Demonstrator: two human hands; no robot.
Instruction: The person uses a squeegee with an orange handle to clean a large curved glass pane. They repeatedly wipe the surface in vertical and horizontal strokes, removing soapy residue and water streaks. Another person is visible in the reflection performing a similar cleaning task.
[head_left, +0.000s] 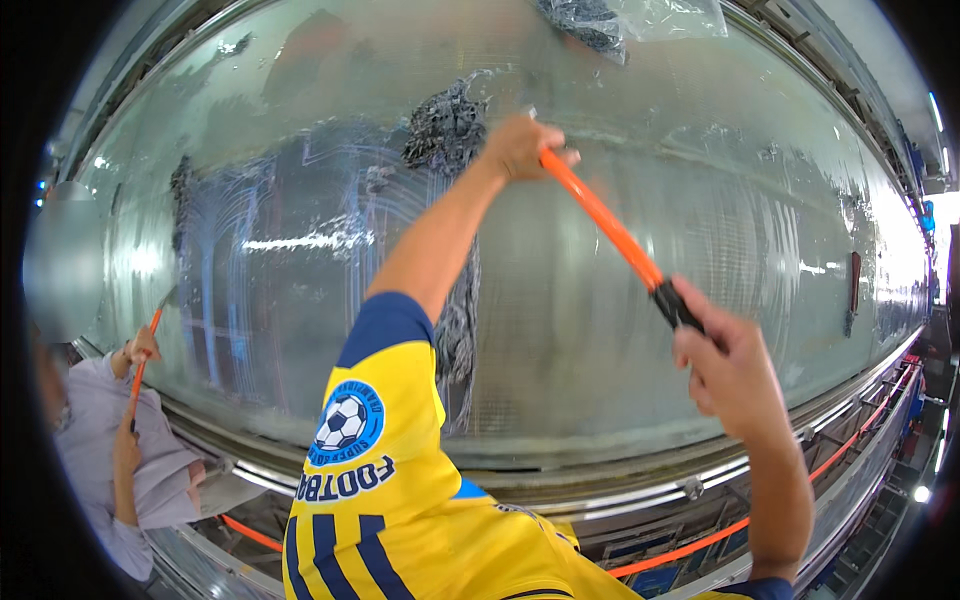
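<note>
My left hand (522,148) is closed around the far part of an orange pole (605,222). My right hand (732,365) grips the pole's black handle end (677,306). The pole slants from the upper middle down to the right, over a wide, wet, glassy surface (620,350). Any tool head at the far end is hidden or blurred by my left hand. Just left of that hand lies a clump of dark grey, wet sludge (440,128). A strip of similar sludge (458,335) runs toward me, partly behind my left arm.
At the left a person in a light shirt (130,440) holds another orange-handled tool (143,365). Clear plastic with dark material (590,25) lies at the far edge. A brown-handled tool (855,283) rests at the right. Metal rails (620,500) border the near side.
</note>
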